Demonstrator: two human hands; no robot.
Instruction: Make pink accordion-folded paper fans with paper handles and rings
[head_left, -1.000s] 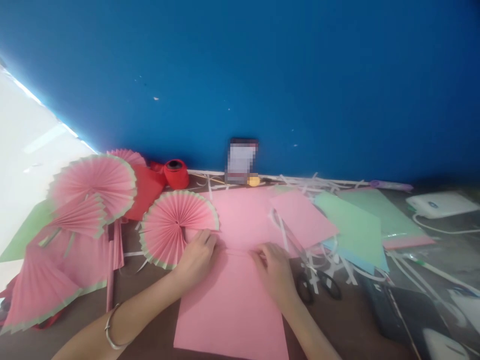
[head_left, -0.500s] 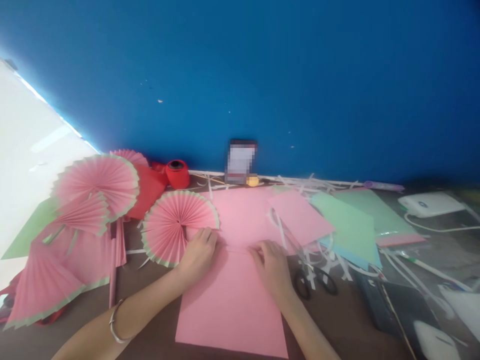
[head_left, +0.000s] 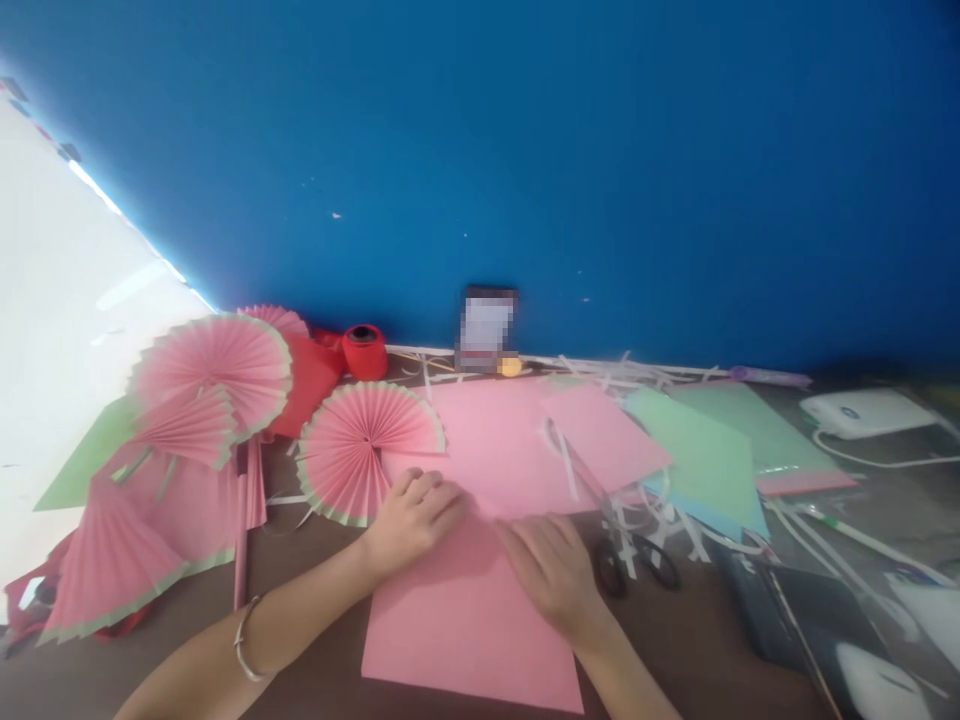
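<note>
A sheet of pink paper (head_left: 472, 635) lies flat on the brown table in front of me, its far edge under my hands. My left hand (head_left: 420, 520) rests at the far left corner, fingers curled down and closed on that edge. My right hand (head_left: 551, 575) lies on the far right part of the sheet, fingers stretched out over it. Just beyond my left hand is a round pleated pink fan (head_left: 360, 445) with a green rim. More pink sheets (head_left: 487, 430) lie behind, touching the far edge. Both hands partly cover the fold area.
Black-handled scissors (head_left: 637, 565) lie right of my right hand, among white paper strips (head_left: 694, 530). Green sheets (head_left: 697, 450) and a white device (head_left: 862, 410) are farther right. At left are several pleated fans (head_left: 210, 375) and a red roll (head_left: 365, 352). A blue wall (head_left: 525, 180) rises behind.
Both hands have shifted slightly toward me along the sheet's far edge. The right fingers have gone from a pinch to lying flatter. The view has moved slightly.
</note>
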